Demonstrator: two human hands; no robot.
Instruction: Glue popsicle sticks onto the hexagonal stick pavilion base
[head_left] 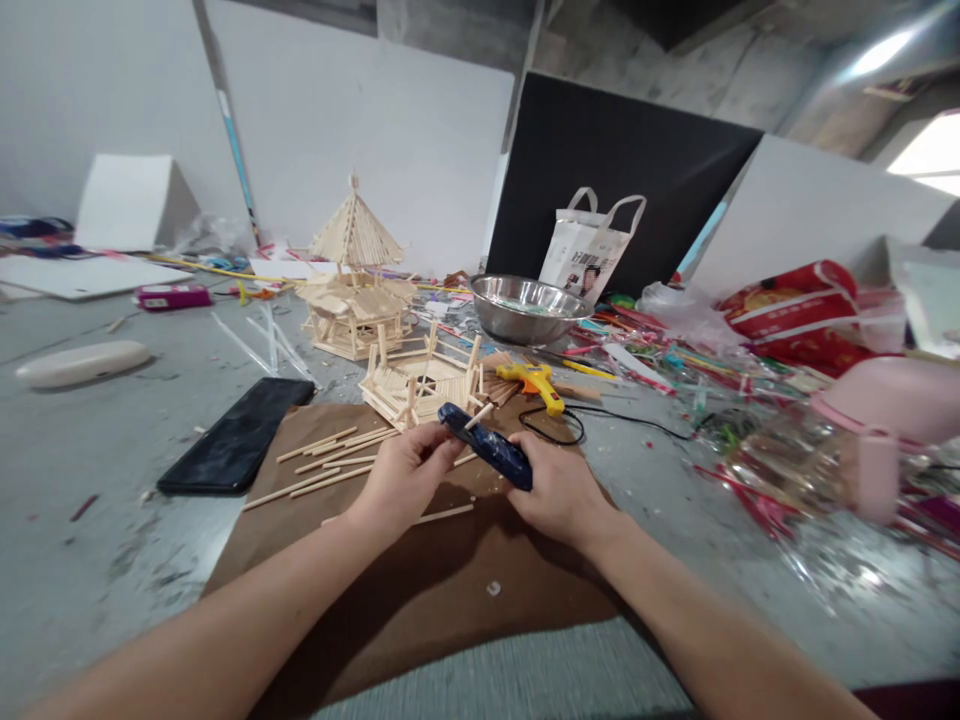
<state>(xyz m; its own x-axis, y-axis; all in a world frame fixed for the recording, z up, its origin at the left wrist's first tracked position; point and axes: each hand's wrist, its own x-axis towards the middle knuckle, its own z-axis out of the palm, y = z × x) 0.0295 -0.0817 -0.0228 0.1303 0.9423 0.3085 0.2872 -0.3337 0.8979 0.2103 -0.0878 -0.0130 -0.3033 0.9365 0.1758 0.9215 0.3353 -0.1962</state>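
My right hand (559, 490) is wrapped around a dark blue hand cutter (495, 450), which slants up and to the left. A short piece of thin wooden stick (478, 417) pokes out at the cutter's head. My left hand (409, 470) is closed in a pinch beside that head, apparently on the same stick; its fingertips partly hide the grip. Just beyond the hands sits a six-sided frame of wooden sticks (382, 385) with short upright posts. Several loose wooden sticks (322, 443) lie left of my left hand on a brown sheet (480, 640).
A yellow glue gun (540, 385) with a black cord lies behind my right hand. Farther back stand a stick-built pavilion (356, 290) and a metal bowl (525, 310). A black phone (236, 437) is at left; a pink-lidded bottle (832, 440) and plastic scraps lie at right.
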